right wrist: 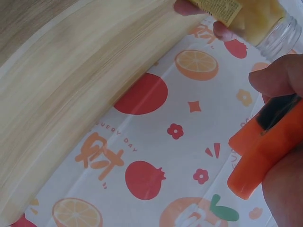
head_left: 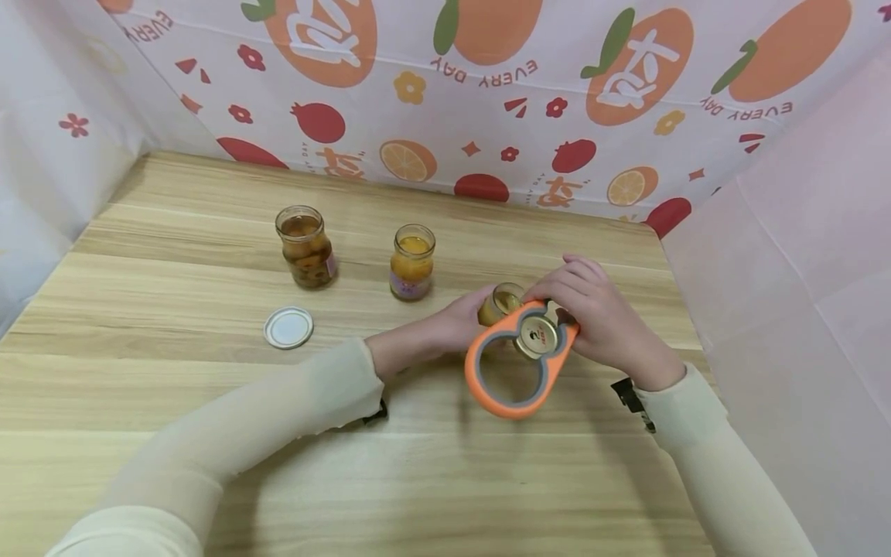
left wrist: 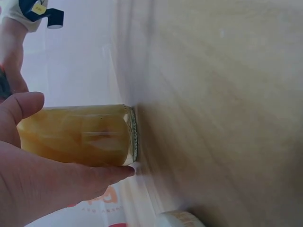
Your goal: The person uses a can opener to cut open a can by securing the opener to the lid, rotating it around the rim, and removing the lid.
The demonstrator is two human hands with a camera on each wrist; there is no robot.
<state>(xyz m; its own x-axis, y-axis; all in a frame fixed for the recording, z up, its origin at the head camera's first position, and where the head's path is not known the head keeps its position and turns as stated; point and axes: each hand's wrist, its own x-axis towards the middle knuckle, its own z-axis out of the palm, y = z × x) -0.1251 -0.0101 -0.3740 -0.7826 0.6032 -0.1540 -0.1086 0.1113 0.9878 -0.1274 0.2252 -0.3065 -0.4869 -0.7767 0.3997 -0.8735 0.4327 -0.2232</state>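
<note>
My left hand [head_left: 455,323] grips a glass jar [head_left: 503,300] of pale yellow fruit, with thumb and fingers around its sides. In the left wrist view the jar [left wrist: 85,135] has its base close to the table, and its mouth stands uncovered in the head view. My right hand [head_left: 592,313] holds an orange and grey jar opener [head_left: 510,408] beside the jar's mouth. A gold lid [head_left: 538,336] sits within the opener's smaller opening. The right wrist view shows the opener's orange handles [right wrist: 255,163] between thumb and palm.
An open jar of dark brown contents [head_left: 308,255] stands at the back left, with an open jar of orange-yellow contents [head_left: 411,267] to its right. A white lid [head_left: 288,327] lies upside down in front of them. A fruit-print curtain [head_left: 445,100] hangs behind the wooden table [head_left: 418,487].
</note>
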